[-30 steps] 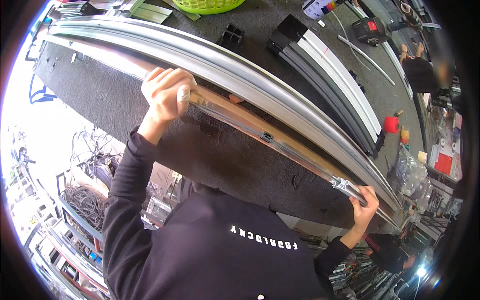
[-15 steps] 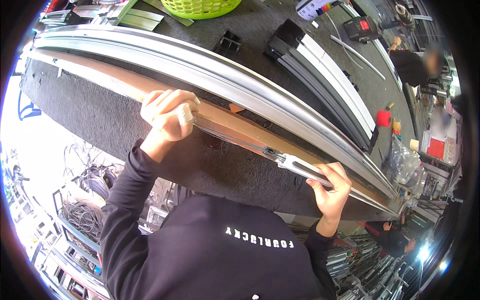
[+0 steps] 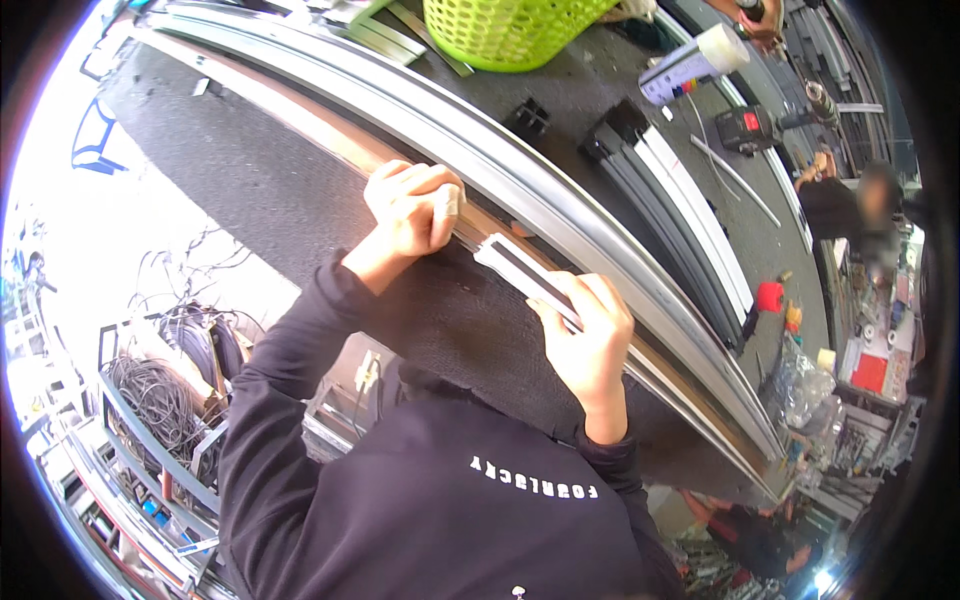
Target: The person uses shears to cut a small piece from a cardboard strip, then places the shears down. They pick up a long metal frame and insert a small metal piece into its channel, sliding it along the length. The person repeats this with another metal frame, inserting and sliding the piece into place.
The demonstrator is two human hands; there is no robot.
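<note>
My right hand [image 3: 590,325] is closed around a narrow white-and-silver profile [image 3: 520,268] with a dark channel along it. The profile's cut end points toward my left hand [image 3: 415,208]. That hand is a fist with light tape round one finger, at the near edge of a long brown-faced bar [image 3: 340,140]. Thin strips show just beside the fist, but what lies inside its fingers is mostly hidden. Behind both hands, long silver-white aluminium profiles [image 3: 480,165] run across the dark table [image 3: 250,150].
Dark and white profiles [image 3: 680,200] lie farther back. Beyond are a green basket [image 3: 500,30], a spray can [image 3: 690,65], a cordless drill [image 3: 750,128] and a red roll [image 3: 769,297]. Coiled cables [image 3: 160,400] sit lower left. Other people work at the right.
My right hand has moved left with the profile, bringing its end close to my left fist. The thin strips and dark connector between them are mostly out of sight. The view has shifted.
</note>
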